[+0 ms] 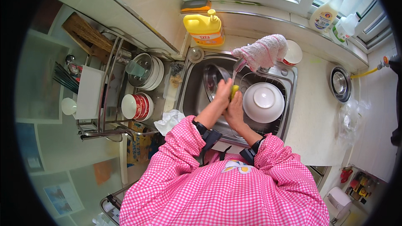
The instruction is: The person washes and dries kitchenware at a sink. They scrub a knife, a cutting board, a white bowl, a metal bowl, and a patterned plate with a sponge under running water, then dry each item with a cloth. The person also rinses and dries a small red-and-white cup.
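Note:
Both hands are over the divide of a stainless steel double sink (187,100), close below the faucet (240,64), from which water runs. My left hand (222,93) is at the rim of a steel bowl (211,80) that stands tilted in the left basin; whether it grips the rim is hard to tell. My right hand (234,108) touches the left and is closed around a yellow-green sponge or cloth (235,91). A large white bowl (263,102) lies upside down on a wire rack in the right basin. A pink-striped white cloth (265,50) hangs over the faucet.
Left of the sink, a metal dish rack (100,100) holds stacked plates (155,72) and red-and-white bowls (138,106). A crumpled white cloth (169,121) lies by the sink's left edge. Behind stands a yellow detergent jug (204,28). Steel bowls (340,83) sit far right.

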A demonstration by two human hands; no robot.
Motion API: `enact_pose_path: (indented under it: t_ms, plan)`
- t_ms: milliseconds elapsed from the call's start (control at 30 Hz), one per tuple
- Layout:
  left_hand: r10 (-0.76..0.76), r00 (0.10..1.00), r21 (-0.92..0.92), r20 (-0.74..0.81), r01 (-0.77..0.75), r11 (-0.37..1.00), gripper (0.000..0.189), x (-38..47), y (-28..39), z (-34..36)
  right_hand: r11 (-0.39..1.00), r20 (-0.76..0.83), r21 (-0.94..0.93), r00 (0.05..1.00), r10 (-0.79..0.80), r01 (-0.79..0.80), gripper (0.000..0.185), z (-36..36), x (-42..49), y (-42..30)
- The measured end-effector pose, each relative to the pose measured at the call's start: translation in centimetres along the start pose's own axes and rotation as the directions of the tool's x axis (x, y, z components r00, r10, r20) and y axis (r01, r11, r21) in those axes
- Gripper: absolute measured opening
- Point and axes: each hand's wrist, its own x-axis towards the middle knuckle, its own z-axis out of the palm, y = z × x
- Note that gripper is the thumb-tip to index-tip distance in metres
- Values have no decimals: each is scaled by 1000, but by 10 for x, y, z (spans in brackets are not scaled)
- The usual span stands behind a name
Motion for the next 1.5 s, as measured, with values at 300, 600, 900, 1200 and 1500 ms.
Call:
enact_pose_path:
  t_ms: [300, 600, 900, 1200, 1500]
  plan:
    - [141, 989, 341, 48, -149, 928, 37, -5, 2, -60, 944, -70, 267, 973, 220, -194, 48, -28, 44, 47]
    - [-377, 925, -139, -38, 369, 919, 33, -21, -33, -135, 819, 194, 398, 910, 366, -415, 38, -54, 63, 78]
    - [-320, 937, 29, -138, 327, 945, 29, -27, -22, -150, 999, 92, 26, 995, -24, 22, 44, -67, 134, 68]
    - [-443, 892, -82, -87, 437, 896, 26, -29, -9, -166, 815, -234, 153, 822, -520, 559, 44, -34, 213, 134]
    - [-442, 894, -284, 76, 444, 850, 42, -58, -27, -192, 596, 357, 670, 896, 265, -443, 24, -78, 118, 65]
